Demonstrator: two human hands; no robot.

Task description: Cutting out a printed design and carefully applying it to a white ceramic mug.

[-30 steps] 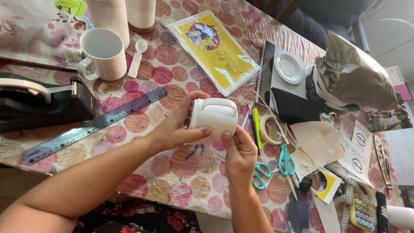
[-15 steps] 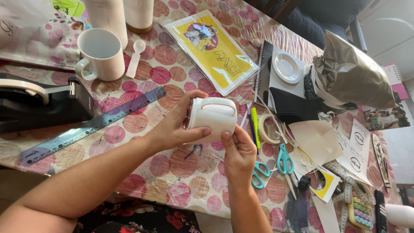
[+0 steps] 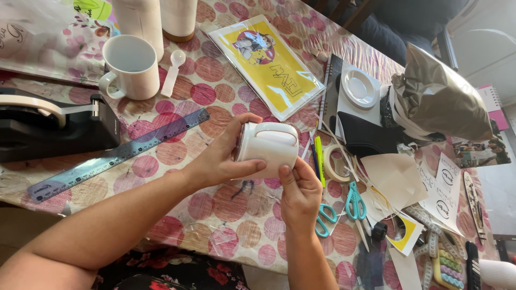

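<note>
Mid-frame, one white mug point(image 3: 267, 147) held on its side above the dotted tablecloth point(image 3: 177, 153), long axis running left-right, mouth toward the left hand point(image 3: 221, 156), handle facing up; that hand wraps the mouth end, thumb along the underside, while the right hand point(image 3: 299, 194) sits just below the base end, fingertips point(image 3: 283, 173) pinched together at the mug's lower edge — whether they pinch anything I cannot tell. Counts: two mugs (second mug point(image 3: 130, 67) upright, upper left), one ruler point(image 3: 115, 156), one tape dispenser point(image 3: 51, 123), two scissors point(image 3: 338, 207), one spoon point(image 3: 173, 71).
</note>
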